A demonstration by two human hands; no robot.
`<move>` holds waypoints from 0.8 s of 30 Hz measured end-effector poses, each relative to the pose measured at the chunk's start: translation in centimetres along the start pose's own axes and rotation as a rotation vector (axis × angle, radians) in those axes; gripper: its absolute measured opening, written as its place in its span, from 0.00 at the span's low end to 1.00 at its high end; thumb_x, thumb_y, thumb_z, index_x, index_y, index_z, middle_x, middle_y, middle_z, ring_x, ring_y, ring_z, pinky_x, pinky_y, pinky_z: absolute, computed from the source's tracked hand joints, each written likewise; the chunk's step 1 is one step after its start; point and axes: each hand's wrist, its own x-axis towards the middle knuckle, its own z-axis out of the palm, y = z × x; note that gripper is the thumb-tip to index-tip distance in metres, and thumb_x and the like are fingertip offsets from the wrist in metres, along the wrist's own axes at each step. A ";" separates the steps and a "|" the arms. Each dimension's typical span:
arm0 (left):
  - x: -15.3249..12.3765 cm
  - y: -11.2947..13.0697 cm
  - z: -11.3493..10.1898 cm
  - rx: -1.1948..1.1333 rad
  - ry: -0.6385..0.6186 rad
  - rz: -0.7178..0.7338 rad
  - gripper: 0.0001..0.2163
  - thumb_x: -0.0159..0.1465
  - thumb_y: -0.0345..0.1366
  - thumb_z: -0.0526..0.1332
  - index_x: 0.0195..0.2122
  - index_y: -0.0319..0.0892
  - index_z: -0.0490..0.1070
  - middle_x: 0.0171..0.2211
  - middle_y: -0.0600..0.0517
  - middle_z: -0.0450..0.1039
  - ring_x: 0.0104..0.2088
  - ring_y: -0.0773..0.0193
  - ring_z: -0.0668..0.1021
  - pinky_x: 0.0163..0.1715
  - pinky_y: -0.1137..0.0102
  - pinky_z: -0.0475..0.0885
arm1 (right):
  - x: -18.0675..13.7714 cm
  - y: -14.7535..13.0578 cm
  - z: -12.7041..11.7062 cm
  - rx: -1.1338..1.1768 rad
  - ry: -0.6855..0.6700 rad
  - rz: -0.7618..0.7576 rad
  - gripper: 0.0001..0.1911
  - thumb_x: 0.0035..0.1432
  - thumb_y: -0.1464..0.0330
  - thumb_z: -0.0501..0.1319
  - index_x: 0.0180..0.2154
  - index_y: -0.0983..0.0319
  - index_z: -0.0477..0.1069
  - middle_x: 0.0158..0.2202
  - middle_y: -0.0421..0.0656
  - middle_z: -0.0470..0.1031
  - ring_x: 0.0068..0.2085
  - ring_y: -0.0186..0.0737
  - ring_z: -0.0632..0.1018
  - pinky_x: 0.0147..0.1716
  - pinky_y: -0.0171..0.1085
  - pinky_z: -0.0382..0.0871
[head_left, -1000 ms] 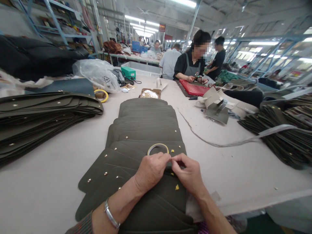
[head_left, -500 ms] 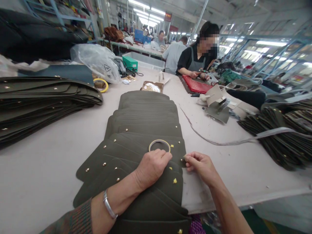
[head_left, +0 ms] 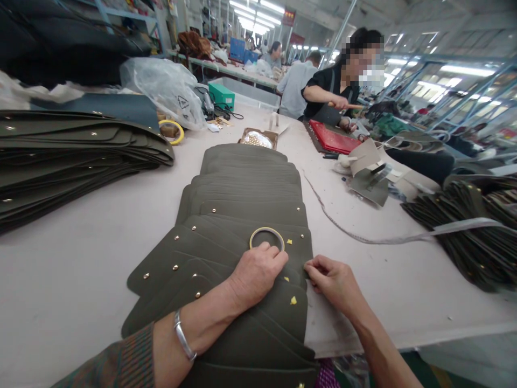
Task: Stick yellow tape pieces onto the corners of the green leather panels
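A fanned row of dark olive leather panels [head_left: 246, 199] with brass studs lies down the middle of the white table [head_left: 81, 269]. My left hand [head_left: 258, 272] rests curled on the near panels, just below a roll of tape [head_left: 266, 238] lying flat on them. My right hand [head_left: 333, 280] pinches the right edge of a panel near a stud; what its fingertips hold is too small to name. Small yellow paper bits [head_left: 293, 300] lie scattered on the panels around both hands.
Stacks of olive panels sit at the left [head_left: 72, 156] and right [head_left: 476, 231]. A box of brass fittings [head_left: 258, 139], a plastic bag [head_left: 165, 91] and another yellow tape roll [head_left: 172, 131] are farther back. A person [head_left: 339, 86] works over a red mat [head_left: 333, 137]. A strap [head_left: 363, 237] trails across the table.
My hands were pinched together over the panels; the right hand moved out to the panel's right edge and settled there. The left hand stayed by the tape. The view shifted slightly.
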 end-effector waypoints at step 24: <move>0.0 0.1 -0.3 -0.036 -0.001 -0.038 0.06 0.67 0.31 0.53 0.35 0.42 0.68 0.32 0.51 0.70 0.35 0.60 0.70 0.32 0.68 0.68 | -0.2 -1.2 0.0 -0.172 0.063 -0.051 0.12 0.55 0.62 0.57 0.26 0.59 0.74 0.22 0.38 0.74 0.26 0.37 0.74 0.27 0.33 0.63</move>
